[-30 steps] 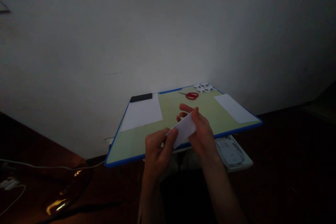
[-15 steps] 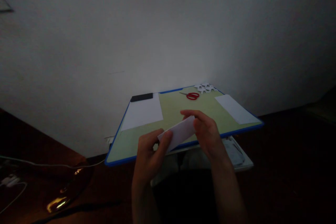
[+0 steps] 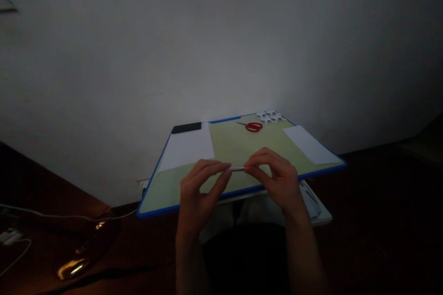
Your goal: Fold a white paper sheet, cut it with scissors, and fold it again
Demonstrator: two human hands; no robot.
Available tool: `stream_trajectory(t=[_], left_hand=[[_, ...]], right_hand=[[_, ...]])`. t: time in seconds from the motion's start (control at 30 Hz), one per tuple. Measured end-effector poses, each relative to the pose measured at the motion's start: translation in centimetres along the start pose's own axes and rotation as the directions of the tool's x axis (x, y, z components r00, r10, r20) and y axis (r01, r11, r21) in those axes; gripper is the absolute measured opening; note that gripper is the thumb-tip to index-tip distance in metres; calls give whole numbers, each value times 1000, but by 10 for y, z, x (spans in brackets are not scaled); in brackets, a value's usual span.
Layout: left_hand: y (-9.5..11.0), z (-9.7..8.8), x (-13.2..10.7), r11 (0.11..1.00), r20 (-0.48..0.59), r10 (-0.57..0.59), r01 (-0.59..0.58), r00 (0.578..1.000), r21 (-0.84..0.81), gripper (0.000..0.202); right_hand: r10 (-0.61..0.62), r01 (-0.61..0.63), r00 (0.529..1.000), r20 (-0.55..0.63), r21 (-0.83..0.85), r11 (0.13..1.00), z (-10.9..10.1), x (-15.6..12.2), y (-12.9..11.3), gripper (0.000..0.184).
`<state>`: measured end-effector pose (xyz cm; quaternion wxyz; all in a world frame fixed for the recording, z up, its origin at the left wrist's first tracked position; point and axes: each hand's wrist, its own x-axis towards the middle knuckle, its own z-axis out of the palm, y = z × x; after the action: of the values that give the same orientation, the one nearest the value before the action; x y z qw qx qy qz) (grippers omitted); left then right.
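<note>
A folded piece of white paper (image 3: pixel 237 169) is seen almost edge-on, as a thin pale strip above the near part of the table. Its left end is pinched between thumb and fingers of my left hand (image 3: pixel 204 184). At the other end, thumb and fingers of my right hand (image 3: pixel 273 175) close on it. Beyond the hands, red-handled scissors (image 3: pixel 254 126) lie on the pale green tabletop (image 3: pixel 238 143). A white paper sheet (image 3: pixel 188 150) is to the left, and a narrower white paper strip (image 3: pixel 309 144) to the right.
At the back left, a flat black object (image 3: pixel 187 127) rests on the sheet. Cut white paper shapes (image 3: pixel 270 116) are piled in the back right corner. A white tray (image 3: pixel 313 205) shows under the tabletop at right. Behind stands a wall (image 3: pixel 221 41); a white cable (image 3: pixel 69 215) runs at left.
The folded paper has turned from showing its broad face to nearly edge-on. My right hand has closed from loosely open fingers to a pinch on its right end.
</note>
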<state>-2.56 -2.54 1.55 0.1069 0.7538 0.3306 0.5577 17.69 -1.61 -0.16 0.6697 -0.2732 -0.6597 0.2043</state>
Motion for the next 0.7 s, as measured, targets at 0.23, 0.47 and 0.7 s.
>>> stream_trajectory(t=[0.23,0.47,0.7], left_hand=[[7,7,6,982,34,163,-166,986,88,13],[17,16,6,973,10,183,-182,983,140,12],[22,18,7,966,-19,203,-198,979,165,15]], right_hand=[[-119,143,986,115,-241,960,-6,0,-12,9],[-134,168,981,138,-273,947,-6,-2,-16,12],[-171,214,972,163,-302,929,-8,-3,-20,12]])
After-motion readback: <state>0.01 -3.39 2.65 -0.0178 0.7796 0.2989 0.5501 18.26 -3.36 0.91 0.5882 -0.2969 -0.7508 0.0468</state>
